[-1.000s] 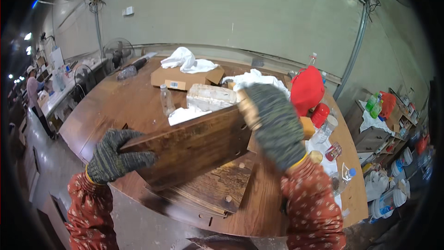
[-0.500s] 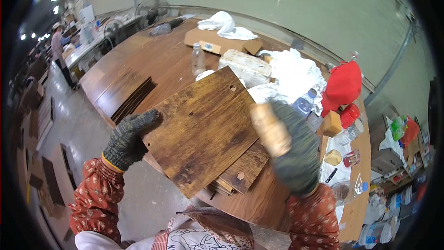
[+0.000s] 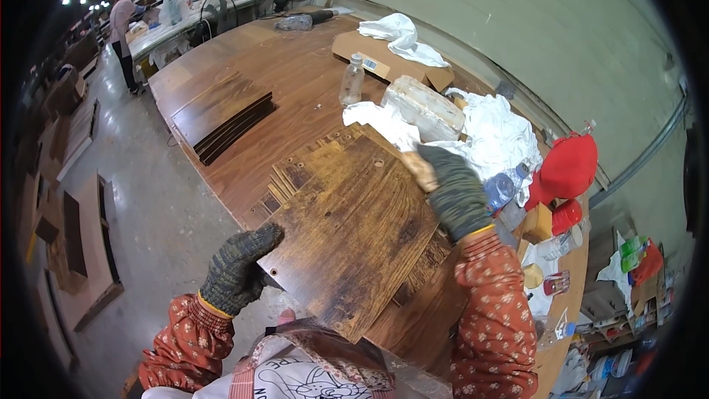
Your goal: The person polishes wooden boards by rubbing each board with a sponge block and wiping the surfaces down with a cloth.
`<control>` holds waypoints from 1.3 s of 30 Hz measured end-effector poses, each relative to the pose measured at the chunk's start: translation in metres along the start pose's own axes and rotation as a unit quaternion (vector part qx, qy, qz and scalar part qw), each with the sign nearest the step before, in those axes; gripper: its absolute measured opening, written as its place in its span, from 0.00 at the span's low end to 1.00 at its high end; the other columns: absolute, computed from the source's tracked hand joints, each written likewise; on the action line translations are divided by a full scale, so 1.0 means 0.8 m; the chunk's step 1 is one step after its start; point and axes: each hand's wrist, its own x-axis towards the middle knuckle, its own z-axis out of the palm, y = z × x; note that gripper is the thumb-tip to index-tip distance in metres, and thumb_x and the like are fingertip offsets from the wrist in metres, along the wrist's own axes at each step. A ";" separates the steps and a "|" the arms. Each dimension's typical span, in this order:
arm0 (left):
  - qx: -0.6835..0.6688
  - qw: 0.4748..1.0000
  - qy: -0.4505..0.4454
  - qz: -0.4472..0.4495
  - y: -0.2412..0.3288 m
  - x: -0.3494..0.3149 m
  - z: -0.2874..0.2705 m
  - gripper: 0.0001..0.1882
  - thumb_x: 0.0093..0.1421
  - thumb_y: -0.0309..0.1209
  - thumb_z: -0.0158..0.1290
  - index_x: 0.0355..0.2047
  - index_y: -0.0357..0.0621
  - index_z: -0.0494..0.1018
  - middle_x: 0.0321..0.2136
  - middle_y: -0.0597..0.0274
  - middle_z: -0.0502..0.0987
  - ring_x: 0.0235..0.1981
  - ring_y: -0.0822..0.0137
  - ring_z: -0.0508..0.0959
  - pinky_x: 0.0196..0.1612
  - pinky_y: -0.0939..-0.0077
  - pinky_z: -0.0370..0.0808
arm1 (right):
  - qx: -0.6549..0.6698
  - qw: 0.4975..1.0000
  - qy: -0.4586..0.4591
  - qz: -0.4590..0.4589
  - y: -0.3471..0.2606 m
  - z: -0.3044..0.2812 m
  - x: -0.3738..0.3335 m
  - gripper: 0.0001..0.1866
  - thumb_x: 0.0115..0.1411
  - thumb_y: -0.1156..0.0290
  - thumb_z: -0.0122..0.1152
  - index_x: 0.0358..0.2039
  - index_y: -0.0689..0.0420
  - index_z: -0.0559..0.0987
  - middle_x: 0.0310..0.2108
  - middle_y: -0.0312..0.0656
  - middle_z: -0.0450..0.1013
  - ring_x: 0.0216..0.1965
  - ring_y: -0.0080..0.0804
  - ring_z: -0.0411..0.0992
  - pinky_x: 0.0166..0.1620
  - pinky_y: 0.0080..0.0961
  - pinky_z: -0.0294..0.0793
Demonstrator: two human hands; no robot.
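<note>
We list: left grip (image 3: 240, 270), grey-gloved, pinching a brown rectangular wood-grain board (image 3: 354, 236) near one corner, over the near edge of the tabletop (image 3: 306, 133); right grip (image 3: 455, 188), closed round a tan block (image 3: 419, 171), beside that board; stack of brown flat boards (image 3: 221, 107), tabletop's left edge.

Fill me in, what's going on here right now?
The person's gloved left hand grips the left corner of a wood-grain panel. The gloved right hand, by the panel's far right edge, holds a pale tan piece too blurred to name. More panels lie beneath on the table, and another panel stack sits toward its left edge.
</note>
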 end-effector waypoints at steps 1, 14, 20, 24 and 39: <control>0.035 0.999 0.013 -0.011 -0.003 -0.009 0.003 0.22 0.58 0.23 0.61 0.54 0.44 0.75 0.51 0.55 0.79 0.53 0.57 0.78 0.53 0.58 0.79 | -0.125 0.992 0.000 0.035 0.030 -0.018 0.002 0.16 0.70 0.65 0.53 0.50 0.62 0.80 0.49 0.46 0.79 0.50 0.41 0.77 0.55 0.35 0.73; -0.132 0.981 -0.066 -0.127 0.029 -0.042 0.051 0.26 0.55 0.20 0.64 0.56 0.40 0.75 0.51 0.48 0.79 0.48 0.58 0.82 0.53 0.68 0.79 | 0.066 0.986 -0.096 -0.118 -0.177 0.007 -0.121 0.24 0.61 0.68 0.58 0.59 0.53 0.75 0.59 0.45 0.69 0.59 0.41 0.69 0.59 0.37 0.71; -0.312 0.897 -0.006 -0.312 0.048 -0.029 0.053 0.19 0.53 0.26 0.66 0.45 0.34 0.80 0.47 0.46 0.81 0.46 0.56 0.83 0.52 0.58 0.80 | -0.047 0.984 0.002 -0.170 -0.174 0.024 -0.126 0.18 0.64 0.65 0.60 0.52 0.59 0.77 0.44 0.47 0.76 0.42 0.39 0.77 0.47 0.35 0.78; -0.245 0.935 -0.024 -0.255 0.045 -0.032 0.054 0.21 0.50 0.30 0.70 0.43 0.34 0.80 0.46 0.46 0.82 0.46 0.55 0.83 0.52 0.57 0.80 | 0.141 0.987 0.074 -0.030 -0.077 0.004 -0.096 0.23 0.69 0.65 0.52 0.60 0.63 0.70 0.53 0.50 0.75 0.48 0.40 0.76 0.51 0.36 0.78; -0.326 0.884 -0.122 -0.312 0.018 -0.013 0.024 0.19 0.54 0.23 0.64 0.47 0.39 0.80 0.47 0.50 0.82 0.49 0.56 0.83 0.55 0.62 0.77 | -0.204 0.960 -0.104 -0.158 -0.227 -0.039 -0.099 0.24 0.62 0.68 0.54 0.60 0.47 0.73 0.52 0.46 0.74 0.42 0.43 0.75 0.43 0.38 0.76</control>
